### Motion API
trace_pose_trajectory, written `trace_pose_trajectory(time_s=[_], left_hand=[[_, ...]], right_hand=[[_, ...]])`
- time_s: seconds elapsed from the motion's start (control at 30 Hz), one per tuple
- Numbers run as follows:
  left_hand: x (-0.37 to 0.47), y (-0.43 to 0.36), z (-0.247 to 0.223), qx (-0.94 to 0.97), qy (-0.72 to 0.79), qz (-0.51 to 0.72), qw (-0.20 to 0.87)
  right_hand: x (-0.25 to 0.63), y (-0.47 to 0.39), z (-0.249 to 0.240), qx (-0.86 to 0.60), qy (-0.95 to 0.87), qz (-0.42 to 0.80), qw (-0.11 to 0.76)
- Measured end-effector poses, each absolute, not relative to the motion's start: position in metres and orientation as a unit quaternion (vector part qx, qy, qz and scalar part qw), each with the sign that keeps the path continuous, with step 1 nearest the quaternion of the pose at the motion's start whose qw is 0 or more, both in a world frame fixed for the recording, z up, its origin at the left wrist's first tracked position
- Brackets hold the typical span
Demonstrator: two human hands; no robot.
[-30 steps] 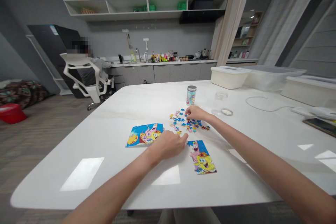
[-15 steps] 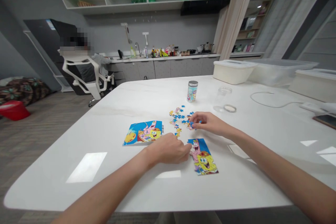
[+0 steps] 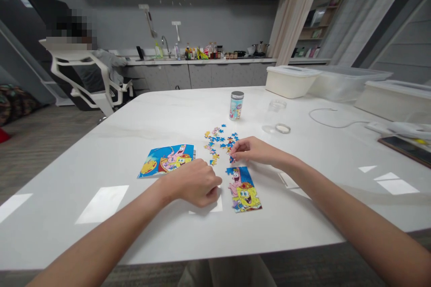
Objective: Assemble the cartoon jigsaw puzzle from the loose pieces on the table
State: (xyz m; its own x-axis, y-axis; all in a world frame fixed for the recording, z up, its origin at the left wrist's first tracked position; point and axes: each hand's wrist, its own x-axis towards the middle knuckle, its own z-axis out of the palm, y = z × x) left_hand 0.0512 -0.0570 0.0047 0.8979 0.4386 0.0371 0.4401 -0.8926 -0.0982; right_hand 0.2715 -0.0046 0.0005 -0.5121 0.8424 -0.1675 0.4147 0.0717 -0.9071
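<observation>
My right hand (image 3: 251, 150) is closed in a pinch at the near edge of the loose pieces, with a small blue puzzle piece (image 3: 231, 159) at its fingertips. My left hand (image 3: 197, 184) is curled like a fist over the table, left of the partly joined jigsaw puzzle (image 3: 247, 193) and apart from it. What its fingers hold, if anything, is hidden. That puzzle shows a yellow and a pink cartoon figure. Several loose puzzle pieces (image 3: 220, 139) lie scattered beyond it. The picture sheet (image 3: 168, 158) lies behind my left wrist, its lower right partly covered.
A printed tin with a silver lid (image 3: 235, 106) stands beyond the pieces. Right of it are a clear jar (image 3: 276, 114) and a ring-shaped lid (image 3: 283, 128). Storage boxes (image 3: 291, 83), a cable and a phone (image 3: 407, 148) line the right side. A person sits on a white chair (image 3: 107, 83).
My left hand has drawn back from the puzzle's left edge. My right hand has closed on a blue piece among the loose ones. The camera view has tilted down and shifted.
</observation>
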Motion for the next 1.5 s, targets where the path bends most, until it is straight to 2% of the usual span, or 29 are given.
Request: trace_pose_trajectory(time_s=[0.33,0.63,1.07,1.5], left_hand=[[0.052,-0.057,0.003,-0.973,-0.223,0.007,0.057],[0.054,-0.057,0.005,-0.974,-0.220,0.011,0.056],[0.053,-0.053,-0.005,-0.969,-0.221,0.008,0.113],[0.052,-0.057,0.002,-0.981,-0.185,-0.023,0.055]], right_hand=[[0.274,-0.004,-0.003,-0.425,-0.747,0.466,0.213],[0.273,-0.011,0.004,-0.389,-0.780,0.475,0.121],[0.273,-0.013,0.006,-0.379,-0.788,0.475,0.105],[0.272,-0.014,0.006,-0.384,-0.793,0.463,0.097]])
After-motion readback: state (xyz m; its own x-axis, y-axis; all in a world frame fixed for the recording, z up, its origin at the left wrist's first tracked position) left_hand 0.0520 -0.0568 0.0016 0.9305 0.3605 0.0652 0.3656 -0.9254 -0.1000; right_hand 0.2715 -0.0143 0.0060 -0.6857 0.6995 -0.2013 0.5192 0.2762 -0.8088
